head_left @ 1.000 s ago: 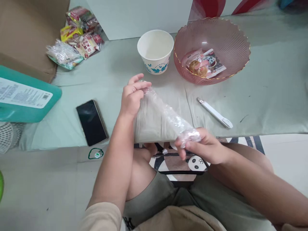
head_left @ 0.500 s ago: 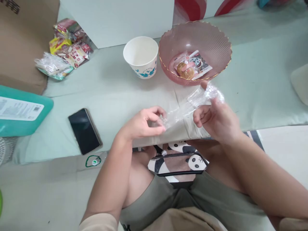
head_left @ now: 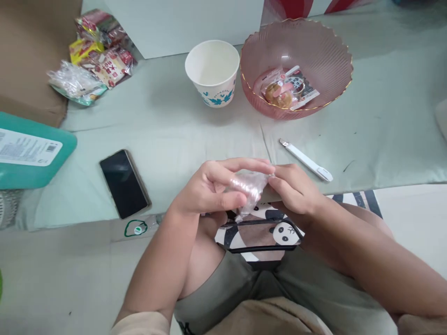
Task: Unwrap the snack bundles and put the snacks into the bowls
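A crumpled clear plastic wrapper (head_left: 252,186) is bunched between my two hands, just over the near edge of the cloth-covered surface. My left hand (head_left: 218,188) curls around it, thumb in front and fingers behind. My right hand (head_left: 293,186) pinches its upper right end with thumb and fingers. Beyond the right hand lies a white utility knife (head_left: 305,159). A white paper cup (head_left: 213,77) with blue leaf prints stands farther back, beside a pink ribbed bowl (head_left: 328,60) with a gold rim. In the bowl sit a few wrapped snack packets (head_left: 288,89).
A black phone (head_left: 125,184) lies to the left, near a green jug (head_left: 33,151). Several snack packets and wrappers (head_left: 94,56) are piled by the cardboard box (head_left: 31,60). A white box (head_left: 188,23) stands behind the cup.
The stretched-out wrapper is now gathered into a small bundle. My right hand has come left and down to meet the left one. The utility knife now shows.
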{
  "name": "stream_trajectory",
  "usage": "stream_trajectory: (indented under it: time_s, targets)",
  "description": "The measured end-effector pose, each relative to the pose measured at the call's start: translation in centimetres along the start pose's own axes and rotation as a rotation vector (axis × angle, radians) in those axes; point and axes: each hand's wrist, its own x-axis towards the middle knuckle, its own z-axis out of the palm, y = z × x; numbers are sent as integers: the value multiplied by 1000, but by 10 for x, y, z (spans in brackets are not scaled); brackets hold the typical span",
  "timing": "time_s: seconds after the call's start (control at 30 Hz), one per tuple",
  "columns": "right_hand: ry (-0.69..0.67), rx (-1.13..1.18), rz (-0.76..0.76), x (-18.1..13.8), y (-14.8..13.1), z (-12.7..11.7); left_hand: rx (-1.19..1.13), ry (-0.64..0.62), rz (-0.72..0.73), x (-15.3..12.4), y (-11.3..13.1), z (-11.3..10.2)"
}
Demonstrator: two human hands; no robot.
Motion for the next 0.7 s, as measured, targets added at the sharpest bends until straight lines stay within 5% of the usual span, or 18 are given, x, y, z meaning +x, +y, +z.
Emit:
stream_trajectory:
  time_s: [0.2,0.4,0.57,0.7]
  targets:
    - [-151,23,-285,-1,2,9,-108,140,5,8,-15,-2]
    - [-150,333,-545,-5,0,12,387,172,-167,18,-27,-1]
    - [-67,470,-272,-11,8,8,648,137,-124,22,-32,0]
    - [108,363,33,-9,11,1,586,165,-120,21,-30,-1]
